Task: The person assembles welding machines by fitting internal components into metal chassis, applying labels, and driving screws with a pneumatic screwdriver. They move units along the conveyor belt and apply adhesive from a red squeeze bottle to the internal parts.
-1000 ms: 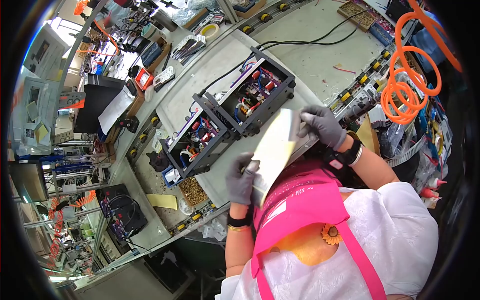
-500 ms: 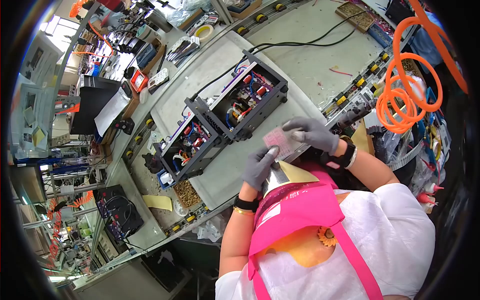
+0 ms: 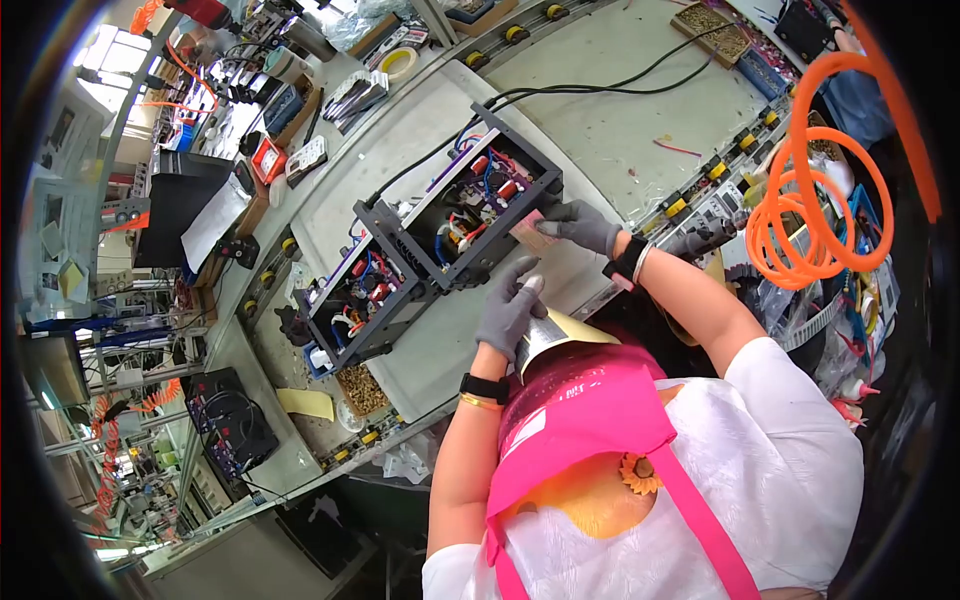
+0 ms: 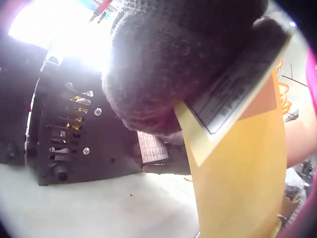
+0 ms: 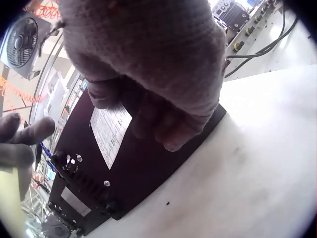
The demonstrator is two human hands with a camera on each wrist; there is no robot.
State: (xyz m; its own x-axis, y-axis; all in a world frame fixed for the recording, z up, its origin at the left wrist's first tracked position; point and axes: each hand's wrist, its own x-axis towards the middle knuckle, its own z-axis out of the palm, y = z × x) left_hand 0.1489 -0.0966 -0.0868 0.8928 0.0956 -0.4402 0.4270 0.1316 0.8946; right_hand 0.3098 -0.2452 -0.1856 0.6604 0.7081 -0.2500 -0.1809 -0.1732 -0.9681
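- The right hand (image 3: 585, 228), in a gray glove, had its fingers and thumb clamped on the small label (image 3: 532, 230).
- The small label was right up against the dark side of the near case (image 3: 540, 196). (I cannot tell if it was stuck on.) It had rows of print and lines, and it looked pink from the head camera but white in the right wrist view.
- The left hand (image 3: 508, 312), in a gray glove too, was clamped on the yellow sheet (image 4: 237, 183). Its thumb and fingers were bent.
- A silver label (image 4: 233, 94) with dark print was on a pale sheet by the left hand, over the yellow sheet.
- The left hand was near the right hand, but the 2 hands did not touch. The yellow sheet hung in front of the pink apron (image 3: 600, 405).
- The far case (image 3: 392, 335) was next to the near case. Both were open, with red parts and lots of wires inside.
- The 2 cases sat on a pale board (image 3: 440, 350).
- Black cables (image 3: 600, 88) ran past the top of the near case.
- A box of tiny bits (image 3: 360, 388) was just below the far case in the head view.
- A curly orange hose (image 3: 915, 150) hung at the right side.
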